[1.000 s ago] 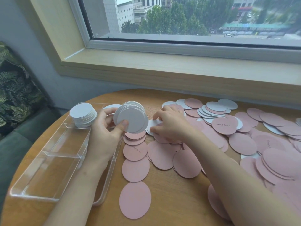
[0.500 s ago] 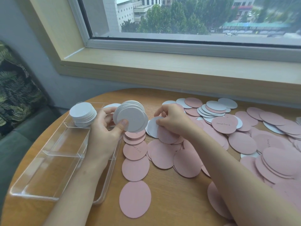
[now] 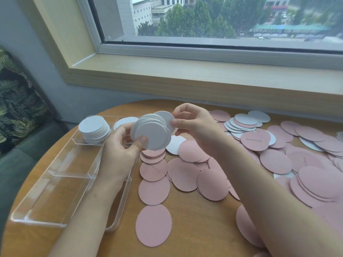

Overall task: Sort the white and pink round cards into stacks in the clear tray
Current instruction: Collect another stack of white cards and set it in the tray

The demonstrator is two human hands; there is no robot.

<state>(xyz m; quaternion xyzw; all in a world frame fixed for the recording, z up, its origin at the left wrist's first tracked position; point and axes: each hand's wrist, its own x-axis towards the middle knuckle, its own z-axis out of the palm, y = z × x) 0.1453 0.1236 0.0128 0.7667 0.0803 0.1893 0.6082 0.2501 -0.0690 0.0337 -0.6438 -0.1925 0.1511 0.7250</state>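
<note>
My left hand (image 3: 118,151) grips a fanned bundle of white round cards (image 3: 151,135) above the right rim of the clear tray (image 3: 46,199). My right hand (image 3: 194,123) pinches a single white card (image 3: 165,116) against the back of that bundle. A stack of white cards (image 3: 93,129) stands in the tray's far compartment. Pink cards (image 3: 185,175) lie spread over the table, with several white ones (image 3: 241,123) mixed in at the back. One white card (image 3: 175,144) lies just below my hands.
The round wooden table (image 3: 194,234) stands against a wall under a window sill (image 3: 185,75). A leaf-patterned cushion (image 3: 16,112) sits on a sofa at the left. The tray's near compartments hold nothing.
My right hand picked a white card out of the pile and lifted it left to the bundle in my left hand. The left hand stayed nearly still.
</note>
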